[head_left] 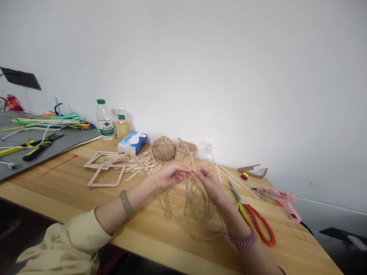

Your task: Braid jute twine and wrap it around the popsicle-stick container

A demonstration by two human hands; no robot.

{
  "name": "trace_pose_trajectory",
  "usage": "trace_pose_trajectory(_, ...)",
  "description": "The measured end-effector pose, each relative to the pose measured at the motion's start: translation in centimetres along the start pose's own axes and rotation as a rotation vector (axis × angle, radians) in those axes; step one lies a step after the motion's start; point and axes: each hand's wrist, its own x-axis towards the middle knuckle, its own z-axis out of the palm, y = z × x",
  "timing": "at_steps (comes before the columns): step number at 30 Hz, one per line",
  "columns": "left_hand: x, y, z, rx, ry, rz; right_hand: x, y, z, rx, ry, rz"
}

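Observation:
My left hand [174, 174] and my right hand [208, 181] meet at the middle of the table, fingertips pinched on jute twine [187, 214]. A braided stretch of the twine rises from between the fingers toward a small basket [183, 152] of wooden sticks behind. Whether the braid is fixed to the basket I cannot tell. Below my hands, loose strands hang and lie in wide loops on the tabletop. A ball of twine [164, 148] rests left of the basket. Scissors [254, 217] with red handles lie beyond my right forearm.
Craft sticks [140, 162] and stick frames [106, 185] lie on the wooden table [143, 229]. A tissue pack [132, 143], a water bottle [105, 120] and a jar [123, 128] stand behind them. A pink glue gun [283, 200] lies right; pliers [40, 149] and pipe cleaners [57, 121] lie left.

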Motion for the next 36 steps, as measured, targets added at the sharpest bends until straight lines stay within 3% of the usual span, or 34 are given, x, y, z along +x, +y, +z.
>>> trace_pose_trajectory(5,0.0,-0.1,0.1,-0.094,-0.054,-0.047,-0.1,-0.2,0.2,0.01,0.01,-0.01)
trace_pose_trajectory(8,-0.2,-0.2,0.2,-0.042,-0.051,0.002,-0.2,-0.3,0.1,-0.019,0.012,-0.025)
trace_pose_trajectory(16,-0.4,0.4,0.4,0.525,0.085,0.283,-0.1,0.5,0.1,-0.12,0.089,-0.019)
trace_pose_trajectory(20,-0.5,0.3,0.5,0.775,0.122,0.38,-0.1,0.7,0.2,-0.105,0.124,0.003)
trace_pose_trajectory(28,-0.8,0.0,0.8,1.126,0.325,0.554,-0.1,0.8,0.5,0.052,0.098,0.05)
trace_pose_trajectory(36,-0.6,-0.2,0.4,1.316,0.216,0.737,0.2,1.6,0.3,0.114,0.129,0.151)
